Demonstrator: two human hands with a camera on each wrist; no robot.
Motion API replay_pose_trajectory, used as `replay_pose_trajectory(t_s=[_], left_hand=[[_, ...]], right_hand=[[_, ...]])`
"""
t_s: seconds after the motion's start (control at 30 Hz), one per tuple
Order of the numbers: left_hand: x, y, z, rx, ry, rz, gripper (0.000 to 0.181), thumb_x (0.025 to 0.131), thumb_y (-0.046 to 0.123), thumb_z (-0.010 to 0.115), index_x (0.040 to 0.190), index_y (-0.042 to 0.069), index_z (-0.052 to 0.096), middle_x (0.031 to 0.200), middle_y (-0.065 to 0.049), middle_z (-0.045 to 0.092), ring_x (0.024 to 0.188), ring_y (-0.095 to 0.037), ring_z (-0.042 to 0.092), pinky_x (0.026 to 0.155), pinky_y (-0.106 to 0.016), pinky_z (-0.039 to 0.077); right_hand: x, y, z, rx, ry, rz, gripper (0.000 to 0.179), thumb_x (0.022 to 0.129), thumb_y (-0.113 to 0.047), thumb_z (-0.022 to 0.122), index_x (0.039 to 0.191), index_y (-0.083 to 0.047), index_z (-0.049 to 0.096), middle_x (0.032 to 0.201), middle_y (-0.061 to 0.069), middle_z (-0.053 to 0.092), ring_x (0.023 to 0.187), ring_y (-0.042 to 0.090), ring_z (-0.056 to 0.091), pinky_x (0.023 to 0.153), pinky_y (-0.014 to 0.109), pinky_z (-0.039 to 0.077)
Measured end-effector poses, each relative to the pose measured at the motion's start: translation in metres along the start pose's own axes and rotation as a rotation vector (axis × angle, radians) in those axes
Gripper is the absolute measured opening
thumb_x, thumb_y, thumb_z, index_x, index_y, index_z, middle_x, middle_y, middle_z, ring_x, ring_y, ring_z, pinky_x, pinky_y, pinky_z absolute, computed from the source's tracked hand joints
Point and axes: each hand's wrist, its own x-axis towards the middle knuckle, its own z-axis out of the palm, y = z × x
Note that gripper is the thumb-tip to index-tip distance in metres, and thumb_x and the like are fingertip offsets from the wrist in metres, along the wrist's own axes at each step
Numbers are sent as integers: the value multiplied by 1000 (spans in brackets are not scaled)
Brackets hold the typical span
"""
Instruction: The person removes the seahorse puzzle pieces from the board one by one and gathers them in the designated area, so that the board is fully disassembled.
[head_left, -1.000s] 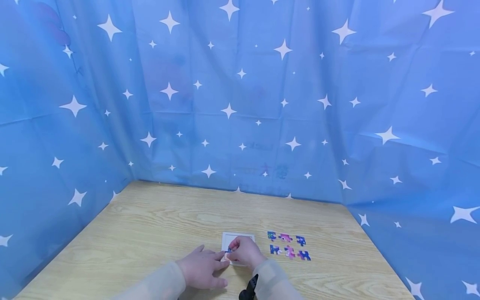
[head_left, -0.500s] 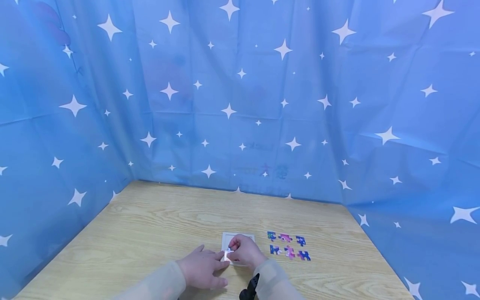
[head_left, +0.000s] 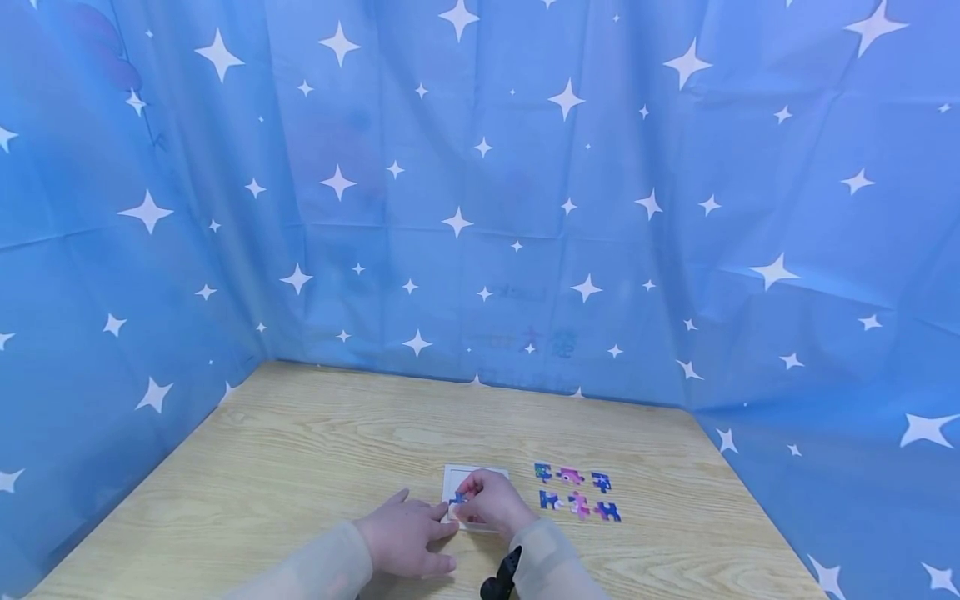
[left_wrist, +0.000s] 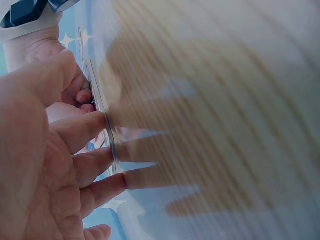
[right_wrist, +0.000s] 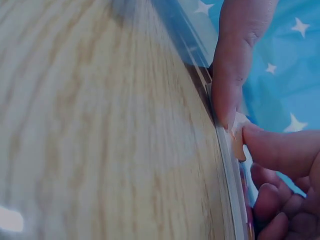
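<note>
A white puzzle tray (head_left: 452,473) lies on the table, partly covered by both hands. My right hand (head_left: 493,503) is over it and pinches a jigsaw piece (head_left: 457,499) at the tray's left side; blue shows on its upper part. Seen from the right wrist, thumb and finger grip the tilted piece (right_wrist: 239,145) by the tray edge (right_wrist: 227,170). The left hand (head_left: 407,537) lies palm down, its extended fingertips against the tray's left edge, as the left wrist view also shows with the fingers (left_wrist: 95,162). What lies under the right hand is hidden.
Right of the tray, several loose jigsaw pieces lie in two rows, among them a pink piece (head_left: 579,505) and a dark blue piece (head_left: 608,511). The wooden table (head_left: 337,442) is bordered by a blue star-printed curtain (head_left: 450,292) behind and at the sides.
The pinched piece has tilted a little: it caught white glare half a second ago and shows blue now. Both hands stay nearly in place.
</note>
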Motion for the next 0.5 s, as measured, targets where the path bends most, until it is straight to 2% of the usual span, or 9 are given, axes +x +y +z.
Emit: replay_pose_trajectory(t_s=[0.33, 0.5], left_hand=[[1, 0, 1, 0, 7, 0, 58, 89, 63, 50, 133, 28, 59, 142, -1, 51, 126, -22, 50, 106, -60, 29], [1, -1, 2, 3, 10, -2, 57, 88, 63, 51, 133, 28, 60, 141, 0, 51, 126, -22, 50, 106, -60, 29]], right_hand=[[2, 3, -2, 37, -17, 17, 13, 81, 0, 70, 91, -4, 64, 75, 5, 58, 63, 15, 54, 57, 25, 44], [0, 4, -1, 0, -11, -1, 10, 84, 0, 67, 93, -4, 63, 76, 5, 59, 66, 17, 56, 60, 28, 46]])
